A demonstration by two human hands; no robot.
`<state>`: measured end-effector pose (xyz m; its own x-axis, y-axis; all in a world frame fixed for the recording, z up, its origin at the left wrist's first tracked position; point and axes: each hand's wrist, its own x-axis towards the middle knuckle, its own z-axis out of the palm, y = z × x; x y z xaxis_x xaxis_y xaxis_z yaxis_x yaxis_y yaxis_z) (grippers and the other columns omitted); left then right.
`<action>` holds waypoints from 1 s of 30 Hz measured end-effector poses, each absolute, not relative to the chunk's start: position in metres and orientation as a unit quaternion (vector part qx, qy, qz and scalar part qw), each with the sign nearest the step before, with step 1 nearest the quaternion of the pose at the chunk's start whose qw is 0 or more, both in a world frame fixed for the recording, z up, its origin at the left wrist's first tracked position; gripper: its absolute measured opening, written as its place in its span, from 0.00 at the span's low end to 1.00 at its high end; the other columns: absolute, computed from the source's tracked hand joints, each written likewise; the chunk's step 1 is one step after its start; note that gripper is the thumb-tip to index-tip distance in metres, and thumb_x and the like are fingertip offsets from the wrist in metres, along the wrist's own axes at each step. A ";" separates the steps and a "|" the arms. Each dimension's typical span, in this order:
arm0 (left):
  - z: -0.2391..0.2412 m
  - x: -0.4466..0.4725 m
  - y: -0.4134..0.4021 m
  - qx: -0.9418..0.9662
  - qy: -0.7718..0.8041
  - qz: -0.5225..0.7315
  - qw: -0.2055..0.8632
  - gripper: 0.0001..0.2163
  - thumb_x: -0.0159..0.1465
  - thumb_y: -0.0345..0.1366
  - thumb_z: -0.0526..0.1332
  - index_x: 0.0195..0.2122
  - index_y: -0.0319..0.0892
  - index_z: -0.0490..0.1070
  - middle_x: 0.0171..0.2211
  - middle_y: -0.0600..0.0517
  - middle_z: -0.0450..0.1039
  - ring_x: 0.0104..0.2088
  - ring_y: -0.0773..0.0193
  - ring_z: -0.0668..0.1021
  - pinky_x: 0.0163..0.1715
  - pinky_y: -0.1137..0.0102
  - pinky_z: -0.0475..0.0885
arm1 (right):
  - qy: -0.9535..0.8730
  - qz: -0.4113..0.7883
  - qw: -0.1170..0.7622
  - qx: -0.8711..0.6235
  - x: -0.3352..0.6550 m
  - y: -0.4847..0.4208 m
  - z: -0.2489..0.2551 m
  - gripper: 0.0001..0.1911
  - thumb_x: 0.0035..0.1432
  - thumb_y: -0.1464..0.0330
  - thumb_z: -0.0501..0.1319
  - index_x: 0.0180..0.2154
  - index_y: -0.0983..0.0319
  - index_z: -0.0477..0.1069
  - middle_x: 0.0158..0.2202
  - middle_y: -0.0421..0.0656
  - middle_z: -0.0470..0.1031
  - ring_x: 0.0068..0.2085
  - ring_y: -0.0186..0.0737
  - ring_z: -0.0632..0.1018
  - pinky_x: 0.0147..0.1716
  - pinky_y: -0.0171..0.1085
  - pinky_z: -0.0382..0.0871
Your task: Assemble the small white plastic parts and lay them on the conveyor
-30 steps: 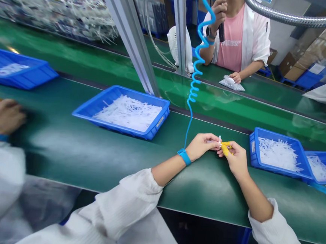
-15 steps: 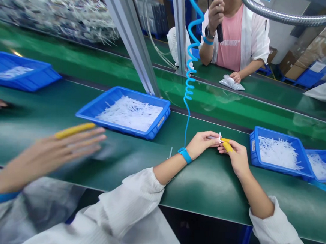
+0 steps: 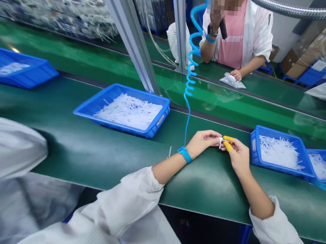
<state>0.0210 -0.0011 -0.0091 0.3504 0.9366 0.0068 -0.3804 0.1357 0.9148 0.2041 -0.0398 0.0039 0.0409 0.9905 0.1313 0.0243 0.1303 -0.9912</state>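
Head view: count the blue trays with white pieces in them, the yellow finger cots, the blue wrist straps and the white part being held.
Blue trays: 4
Yellow finger cots: 2
Blue wrist straps: 2
White part: 1
Total: 9

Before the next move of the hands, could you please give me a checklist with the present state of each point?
1. The white part pinched between left hand and right hand: ok.
2. The yellow finger covers on the right hand's fingertips: ok.
3. The blue wrist strap on left wrist, coiled cord joined to it: ok.
4. The blue tray of white pieces beside the right hand, apart from it: ok.
5. Which way the white part is turned: cannot tell, too small.
6. The neighbour's sleeve at far left, apart from both hands: ok.
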 end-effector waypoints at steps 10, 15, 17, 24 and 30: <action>-0.012 0.021 -0.004 0.523 0.336 0.488 0.612 0.16 0.57 0.42 0.77 0.41 0.38 0.85 0.40 0.44 0.85 0.41 0.54 0.86 0.50 0.59 0.82 | -0.534 0.482 0.500 -0.483 0.203 -0.040 0.007 0.19 0.57 0.52 0.74 0.37 0.61 0.77 0.31 0.43 0.81 0.32 0.41 0.82 0.35 0.40 0.80; -0.012 0.020 -0.006 0.549 0.337 0.492 0.585 0.13 0.57 0.41 0.76 0.39 0.39 0.86 0.41 0.44 0.85 0.40 0.55 0.86 0.47 0.62 0.83 | -0.542 0.482 0.489 -0.484 0.204 -0.041 0.010 0.18 0.57 0.53 0.74 0.35 0.61 0.78 0.30 0.44 0.81 0.31 0.40 0.81 0.34 0.40 0.79; -0.010 0.020 -0.007 0.552 0.334 0.493 0.584 0.13 0.57 0.41 0.76 0.39 0.39 0.86 0.41 0.44 0.85 0.39 0.56 0.85 0.46 0.62 0.83 | -0.541 0.487 0.486 -0.484 0.205 -0.041 0.012 0.18 0.56 0.53 0.74 0.34 0.61 0.79 0.29 0.44 0.82 0.30 0.41 0.81 0.34 0.41 0.79; -0.006 0.016 -0.003 0.596 0.333 0.470 0.559 0.12 0.60 0.43 0.73 0.38 0.41 0.87 0.38 0.46 0.83 0.36 0.57 0.85 0.41 0.64 0.84 | -0.532 0.523 0.464 -0.478 0.212 -0.036 0.007 0.19 0.54 0.53 0.76 0.34 0.62 0.79 0.29 0.44 0.83 0.30 0.40 0.82 0.34 0.40 0.81; 0.010 0.010 -0.002 0.683 0.374 0.397 0.486 0.15 0.63 0.49 0.70 0.40 0.43 0.86 0.38 0.46 0.84 0.38 0.54 0.84 0.45 0.63 0.83 | -0.527 0.520 0.458 -0.492 0.208 -0.031 -0.001 0.17 0.53 0.55 0.75 0.36 0.61 0.79 0.31 0.42 0.82 0.31 0.40 0.83 0.33 0.38 0.80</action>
<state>0.0100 -0.0019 0.0101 0.4050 0.8966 0.1793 0.1236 -0.2480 0.9608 0.2084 -0.0308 -0.0009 -0.0963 0.9949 -0.0287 0.0416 -0.0248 -0.9988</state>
